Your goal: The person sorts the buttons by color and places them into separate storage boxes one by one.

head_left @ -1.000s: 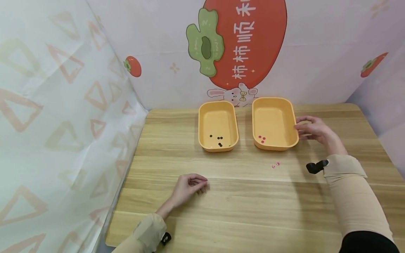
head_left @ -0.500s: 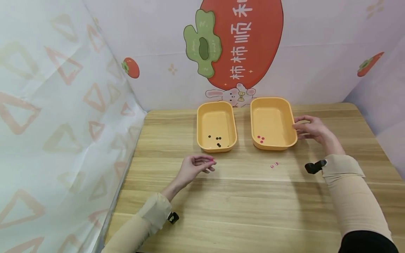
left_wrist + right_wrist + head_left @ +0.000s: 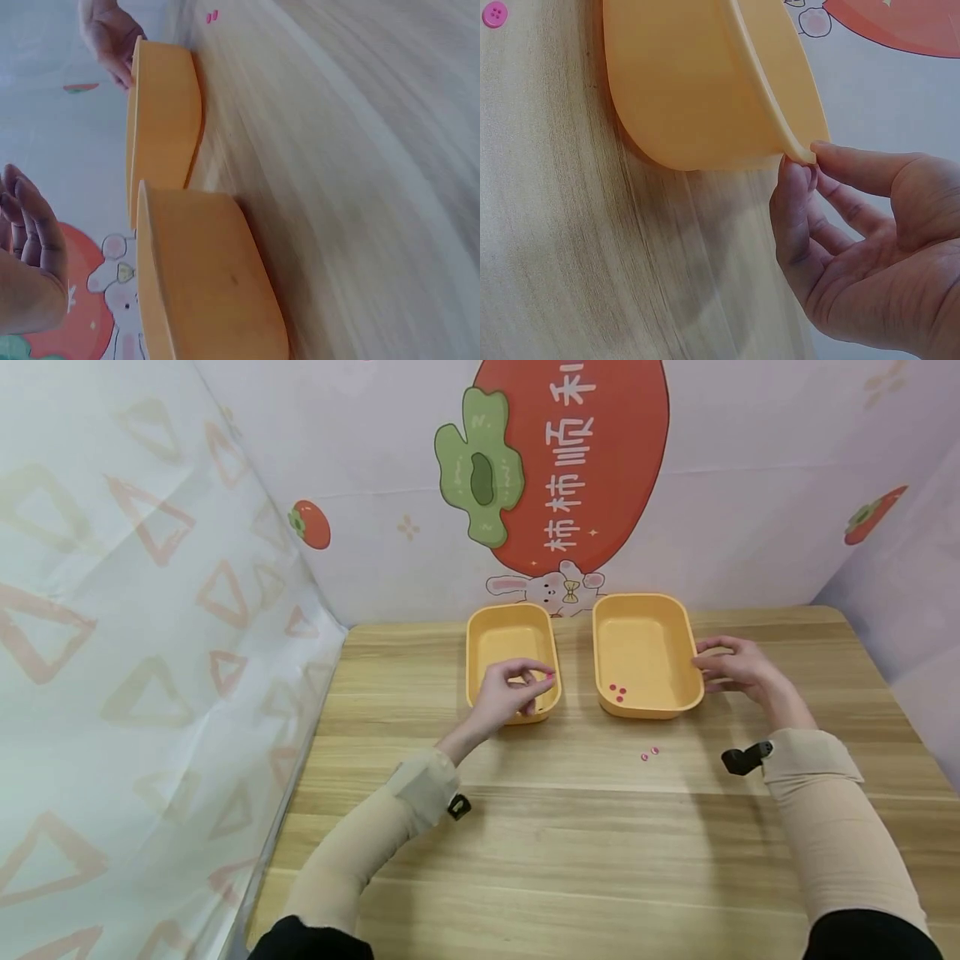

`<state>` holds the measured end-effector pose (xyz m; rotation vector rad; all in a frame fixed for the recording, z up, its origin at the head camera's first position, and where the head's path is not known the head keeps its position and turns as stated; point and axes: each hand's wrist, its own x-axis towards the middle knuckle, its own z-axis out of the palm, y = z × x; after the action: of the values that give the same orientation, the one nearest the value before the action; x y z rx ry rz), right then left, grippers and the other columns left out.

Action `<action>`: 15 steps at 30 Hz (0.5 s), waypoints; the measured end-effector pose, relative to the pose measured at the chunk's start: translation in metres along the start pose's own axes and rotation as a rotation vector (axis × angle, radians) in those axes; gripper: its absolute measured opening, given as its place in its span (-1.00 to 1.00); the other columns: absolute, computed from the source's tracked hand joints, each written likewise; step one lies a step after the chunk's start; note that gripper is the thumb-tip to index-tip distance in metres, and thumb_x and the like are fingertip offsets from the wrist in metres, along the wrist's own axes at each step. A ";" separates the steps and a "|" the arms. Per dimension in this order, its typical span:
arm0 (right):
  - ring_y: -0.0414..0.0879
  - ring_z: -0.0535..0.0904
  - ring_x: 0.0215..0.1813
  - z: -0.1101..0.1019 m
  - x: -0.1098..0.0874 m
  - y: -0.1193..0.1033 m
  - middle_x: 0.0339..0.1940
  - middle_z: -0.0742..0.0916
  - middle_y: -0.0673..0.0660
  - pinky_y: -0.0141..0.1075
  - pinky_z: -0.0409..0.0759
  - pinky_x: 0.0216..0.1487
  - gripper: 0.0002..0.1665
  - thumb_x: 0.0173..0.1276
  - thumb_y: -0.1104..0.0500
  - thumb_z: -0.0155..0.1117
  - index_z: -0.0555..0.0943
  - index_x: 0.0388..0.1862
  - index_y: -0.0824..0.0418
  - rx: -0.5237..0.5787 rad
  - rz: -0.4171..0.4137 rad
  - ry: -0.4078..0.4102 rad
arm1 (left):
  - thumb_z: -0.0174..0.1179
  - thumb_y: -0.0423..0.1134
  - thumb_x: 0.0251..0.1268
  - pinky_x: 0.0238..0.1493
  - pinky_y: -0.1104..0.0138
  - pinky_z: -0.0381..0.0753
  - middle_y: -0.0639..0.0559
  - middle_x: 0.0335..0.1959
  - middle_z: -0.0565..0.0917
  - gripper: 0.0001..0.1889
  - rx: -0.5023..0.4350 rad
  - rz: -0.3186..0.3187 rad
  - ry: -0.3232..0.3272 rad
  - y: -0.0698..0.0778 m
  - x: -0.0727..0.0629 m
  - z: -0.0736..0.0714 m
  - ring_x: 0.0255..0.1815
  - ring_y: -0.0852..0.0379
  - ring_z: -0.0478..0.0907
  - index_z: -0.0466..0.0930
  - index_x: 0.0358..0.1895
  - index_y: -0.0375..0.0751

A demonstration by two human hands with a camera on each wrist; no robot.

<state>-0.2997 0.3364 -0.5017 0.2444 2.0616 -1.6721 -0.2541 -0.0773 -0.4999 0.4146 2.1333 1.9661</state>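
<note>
My left hand (image 3: 501, 695) is over the left yellow tray (image 3: 474, 647), pinching a pink button (image 3: 550, 677) between thumb and finger. That hand hides most of the black buttons lying in this tray. On the far side, my right hand (image 3: 738, 665) grips the rim of the right yellow tray (image 3: 645, 647). In the right wrist view, the thumb and fingers of the right hand (image 3: 877, 247) pinch the tray rim (image 3: 769, 97). Three pink buttons (image 3: 619, 699) lie at the front left inside the right tray.
Two pink buttons (image 3: 649, 754) lie on the wooden table (image 3: 570, 843) in front of the right tray. A printed backdrop (image 3: 382, 560) rises behind the trays, and a patterned sheet (image 3: 172, 710) hangs along the left edge.
My left hand has moved forward and right from the table to above the left tray, carrying the pink button. My right hand keeps its hold on the right tray's rim.
</note>
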 end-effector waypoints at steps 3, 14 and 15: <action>-0.35 0.78 -0.30 -0.001 0.001 0.001 -0.43 0.79 -0.25 -0.43 0.86 -0.19 -0.59 0.71 0.24 0.21 0.62 -0.27 -0.30 0.003 -0.004 0.001 | 0.43 -0.31 0.52 -0.65 0.45 0.46 -0.01 -0.56 0.58 -0.75 0.024 -0.009 -0.008 0.000 0.020 0.018 -0.73 0.26 0.45 0.79 0.12 -0.36; -0.34 0.78 -0.31 -0.003 0.003 0.005 -0.43 0.80 -0.23 -0.42 0.86 -0.19 -0.61 0.71 0.23 0.21 0.63 -0.26 -0.28 0.034 0.008 -0.002 | 0.44 -0.33 0.50 -0.71 0.46 0.26 0.14 -0.67 0.47 -0.81 0.058 -0.083 0.009 -0.010 0.070 0.072 -0.75 0.23 0.36 0.82 0.06 -0.31; -0.34 0.78 -0.31 -0.003 0.003 0.004 -0.42 0.79 -0.23 -0.42 0.86 -0.19 -0.62 0.71 0.23 0.21 0.63 -0.26 -0.28 0.035 0.010 -0.002 | 0.45 -0.33 0.49 -0.71 0.46 0.24 0.14 -0.68 0.46 -0.82 0.073 -0.089 0.024 -0.010 0.073 0.075 -0.75 0.23 0.35 0.83 0.05 -0.30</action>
<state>-0.3018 0.3401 -0.5062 0.2636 2.0280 -1.7032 -0.2974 0.0176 -0.5142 0.3037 2.2034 1.8599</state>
